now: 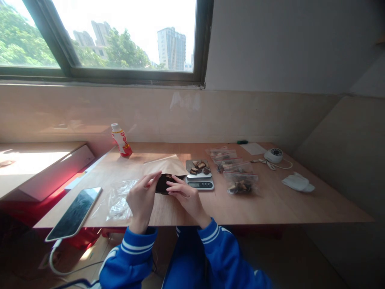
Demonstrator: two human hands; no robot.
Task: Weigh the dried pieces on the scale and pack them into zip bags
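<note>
Between my two hands, above the table's front part, is a dark, flat, nearly black piece (163, 185); its kind I cannot make out. My left hand (141, 197) pinches its left end between thumb and fingers. Across its right side lie the fingers of my right hand (188, 197), gripping it. Just beyond my right hand stands a small digital kitchen scale (192, 184) with several dark brown and tan dried pieces (199, 166) on its plate. A crumpled clear plastic bag (120, 200) lies left of my left hand, and brownish paper (165, 163) lies behind my hands.
Zip bags (240, 184) holding similar pieces lie in a row right of the scale. Farther right are a white round device (273, 155) with a cable and a crumpled white cloth or tissue (298, 182). A phone (75, 212) overhangs the left edge; a bottle (121, 140) stands behind.
</note>
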